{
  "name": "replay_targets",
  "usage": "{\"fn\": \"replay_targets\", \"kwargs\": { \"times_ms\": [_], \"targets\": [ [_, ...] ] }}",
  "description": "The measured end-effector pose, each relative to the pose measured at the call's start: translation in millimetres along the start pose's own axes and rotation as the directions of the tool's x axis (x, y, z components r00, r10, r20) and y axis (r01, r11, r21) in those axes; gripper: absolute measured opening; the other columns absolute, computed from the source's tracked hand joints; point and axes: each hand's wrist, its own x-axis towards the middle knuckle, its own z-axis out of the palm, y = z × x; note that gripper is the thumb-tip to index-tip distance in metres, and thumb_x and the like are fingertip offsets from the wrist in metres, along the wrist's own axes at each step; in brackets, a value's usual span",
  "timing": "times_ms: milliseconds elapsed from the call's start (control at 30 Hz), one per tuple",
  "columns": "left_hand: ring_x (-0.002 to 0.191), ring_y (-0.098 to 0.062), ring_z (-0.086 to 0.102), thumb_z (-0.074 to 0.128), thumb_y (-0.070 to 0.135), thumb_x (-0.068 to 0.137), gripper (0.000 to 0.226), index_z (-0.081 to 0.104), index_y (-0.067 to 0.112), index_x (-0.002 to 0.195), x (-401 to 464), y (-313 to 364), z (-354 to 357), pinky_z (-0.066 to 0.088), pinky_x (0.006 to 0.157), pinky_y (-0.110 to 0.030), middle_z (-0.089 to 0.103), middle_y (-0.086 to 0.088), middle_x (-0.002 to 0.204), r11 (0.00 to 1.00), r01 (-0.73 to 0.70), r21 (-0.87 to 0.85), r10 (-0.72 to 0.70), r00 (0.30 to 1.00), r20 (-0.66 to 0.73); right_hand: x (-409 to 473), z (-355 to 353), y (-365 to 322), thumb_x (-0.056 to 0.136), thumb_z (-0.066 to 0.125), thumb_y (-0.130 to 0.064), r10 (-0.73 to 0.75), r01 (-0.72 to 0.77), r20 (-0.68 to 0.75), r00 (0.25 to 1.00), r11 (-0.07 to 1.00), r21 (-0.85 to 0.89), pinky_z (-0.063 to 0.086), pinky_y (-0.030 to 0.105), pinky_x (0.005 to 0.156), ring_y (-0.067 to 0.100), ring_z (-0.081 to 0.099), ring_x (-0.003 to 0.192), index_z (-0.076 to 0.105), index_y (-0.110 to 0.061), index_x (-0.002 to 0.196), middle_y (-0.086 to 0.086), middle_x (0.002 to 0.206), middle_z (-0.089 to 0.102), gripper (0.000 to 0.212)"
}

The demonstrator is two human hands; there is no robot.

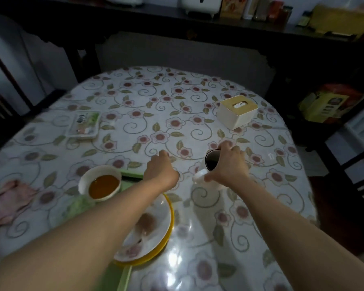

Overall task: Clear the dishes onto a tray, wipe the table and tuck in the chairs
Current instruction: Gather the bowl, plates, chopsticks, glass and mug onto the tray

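Note:
A white mug (pixel 208 165) with dark liquid stands on the flowered table (pixel 156 106). My right hand (pixel 229 162) grips it from above, fingers over the rim and thumb by the handle. My left hand (pixel 161 168) hovers just left of the mug, fingers curled, holding nothing that I can see. A white bowl (pixel 100 182) of orange liquid and a yellow-rimmed plate (pixel 153 229) with food scraps sit on a green tray (pixel 124 278) under my left forearm.
A tissue box (pixel 236 114) stands at the far right of the table and a flat packet (pixel 83 124) at the far left. A pink cloth (pixel 11 198) lies at the left edge. A dark chair (pixel 357 169) stands to the right, a dark sideboard behind.

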Motion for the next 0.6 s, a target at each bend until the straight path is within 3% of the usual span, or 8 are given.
{"fn": "replay_targets", "kwargs": {
  "times_ms": [233, 400, 500, 600],
  "targets": [
    [0.112, -0.027, 0.053, 0.060, 0.016, 0.087, 0.055, 0.035, 0.015, 0.136, -63, -63, -39, 0.044, 0.077, -0.030, 0.049, -0.008, 0.131, 0.999, -0.006, -0.032, 0.004, 0.998, -0.065, -85, 7, -54, 0.050, 0.088, -0.043, -0.027, 0.027, 0.017, 0.999, 0.999, 0.021, 0.049, 0.042, 0.085, 0.030, 0.038, 0.120, 0.033, -0.021, 0.123, 0.011, 0.124, 0.039, 0.094],
    [0.088, -0.020, 0.053, 0.060, 0.018, 0.087, 0.049, 0.040, 0.013, 0.131, -99, -105, -58, 0.036, 0.058, -0.024, 0.055, -0.007, 0.122, 0.999, 0.041, 0.005, -0.040, 0.986, -0.159, -128, 19, -87, 0.047, 0.087, -0.048, -0.089, 0.089, 0.044, 0.995, 0.996, 0.011, 0.046, 0.040, 0.084, 0.029, 0.036, 0.121, 0.032, -0.022, 0.126, 0.010, 0.124, 0.040, 0.099],
    [0.083, -0.018, 0.050, 0.060, 0.013, 0.084, 0.050, 0.042, 0.014, 0.131, -118, -127, -63, 0.034, 0.057, -0.023, 0.057, -0.006, 0.121, 0.992, 0.109, -0.056, -0.119, 0.968, -0.222, -147, 27, -105, 0.046, 0.087, -0.050, -0.127, 0.126, 0.053, 0.990, 0.992, 0.022, 0.045, 0.038, 0.080, 0.027, 0.036, 0.119, 0.033, -0.022, 0.122, 0.008, 0.121, 0.040, 0.097],
    [0.098, -0.025, 0.057, 0.062, 0.015, 0.082, 0.046, 0.047, 0.013, 0.125, -138, -148, -69, 0.039, 0.067, -0.029, 0.058, -0.009, 0.119, 0.986, 0.134, -0.102, -0.159, 0.941, -0.300, -167, 37, -119, 0.044, 0.085, -0.054, -0.172, 0.170, 0.077, 0.982, 0.985, 0.032, 0.043, 0.037, 0.076, 0.027, 0.037, 0.119, 0.034, -0.023, 0.121, 0.007, 0.120, 0.041, 0.097]
  ]
}}
